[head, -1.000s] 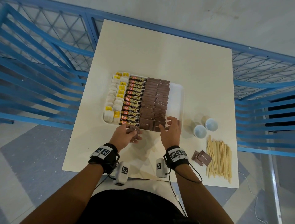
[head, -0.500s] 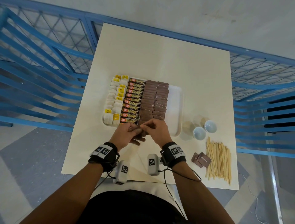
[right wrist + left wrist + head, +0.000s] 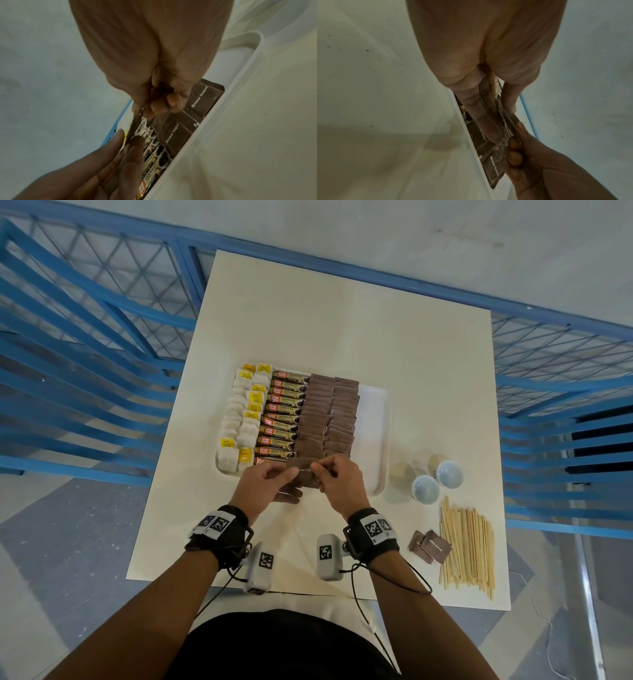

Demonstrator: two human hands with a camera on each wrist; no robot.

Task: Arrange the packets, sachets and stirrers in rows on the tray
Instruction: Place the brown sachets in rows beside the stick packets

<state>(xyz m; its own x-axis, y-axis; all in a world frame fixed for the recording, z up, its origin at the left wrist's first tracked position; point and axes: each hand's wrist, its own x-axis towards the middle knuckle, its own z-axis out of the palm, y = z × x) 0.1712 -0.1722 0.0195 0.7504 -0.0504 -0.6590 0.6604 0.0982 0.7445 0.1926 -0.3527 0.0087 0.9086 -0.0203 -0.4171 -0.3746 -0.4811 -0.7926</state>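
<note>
Hands meet over the near edge of the white tray (image 3: 375,440): left hand (image 3: 265,486) grips a small stack of brown sugar sachets (image 3: 303,475), right hand (image 3: 339,482) pinches one sachet from it with thumb and fingertips.

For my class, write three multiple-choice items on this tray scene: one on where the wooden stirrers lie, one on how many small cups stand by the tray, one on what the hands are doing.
1. Where are the wooden stirrers?
A. on the tray
B. on the table, right of the tray
C. in a cup

2. How many small cups stand beside the tray?
A. two
B. four
C. none

3. What are the hands doing?
A. resting flat on the table
B. both holding a brown sugar sachet
C. lifting the tray

Answers:
1 B: the bundle lies on the table, off the tray.
2 A: two cups stand at its right.
3 B: the left hand and right hand pinch one sachet at the tray's near edge.
</note>
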